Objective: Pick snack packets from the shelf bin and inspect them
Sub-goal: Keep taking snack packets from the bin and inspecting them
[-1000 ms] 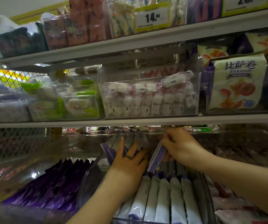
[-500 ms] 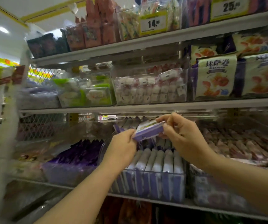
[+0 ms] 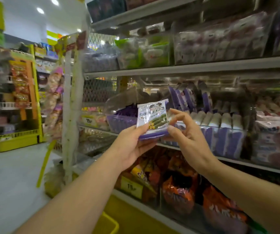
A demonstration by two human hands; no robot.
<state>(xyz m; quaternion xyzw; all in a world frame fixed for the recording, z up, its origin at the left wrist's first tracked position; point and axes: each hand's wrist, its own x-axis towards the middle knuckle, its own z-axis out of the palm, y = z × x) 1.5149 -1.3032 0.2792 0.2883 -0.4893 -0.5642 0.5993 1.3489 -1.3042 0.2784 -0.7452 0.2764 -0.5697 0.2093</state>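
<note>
Head view: holds white-and-purple snack packet (image 3: 152,118) out in front of the shelf bin (image 3: 212,127), printed face turned toward the camera, apparently for reading, with left hand (image 3: 132,146) gripping its lower-left corner and right hand (image 3: 188,137) pinching its right edge, other fingers loosely spread.

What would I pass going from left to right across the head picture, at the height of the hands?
yellow rack → hanging snack strip → white shelf post → left hand → snack packet → right hand → bin of purple-and-white packets → red-and-white packs
</note>
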